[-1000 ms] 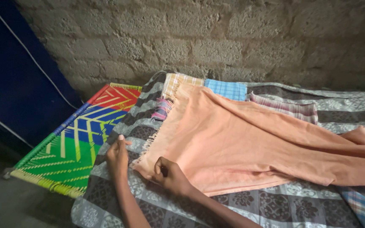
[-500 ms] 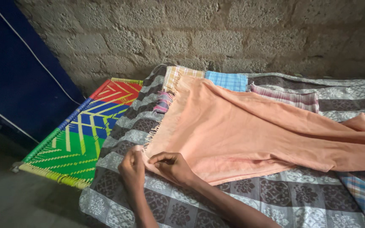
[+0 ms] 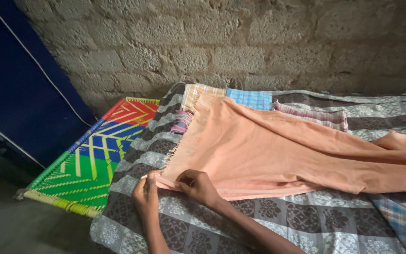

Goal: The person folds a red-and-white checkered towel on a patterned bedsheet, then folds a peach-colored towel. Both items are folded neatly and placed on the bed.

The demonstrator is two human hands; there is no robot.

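Pinching the near corner of the peach cloth, the fingers of the left hand and right hand could let the thin edge slip and bunch up. It lies spread on a grey flowered blanket over a bright woven cot, by a rough block wall.

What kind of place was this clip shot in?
Probably a plain room in a home. A bare block wall stands behind a woven cot in bright colours, covered by a patterned bedsheet. Both hands, left and right, pinch the corner of a peach cloth spread on it.
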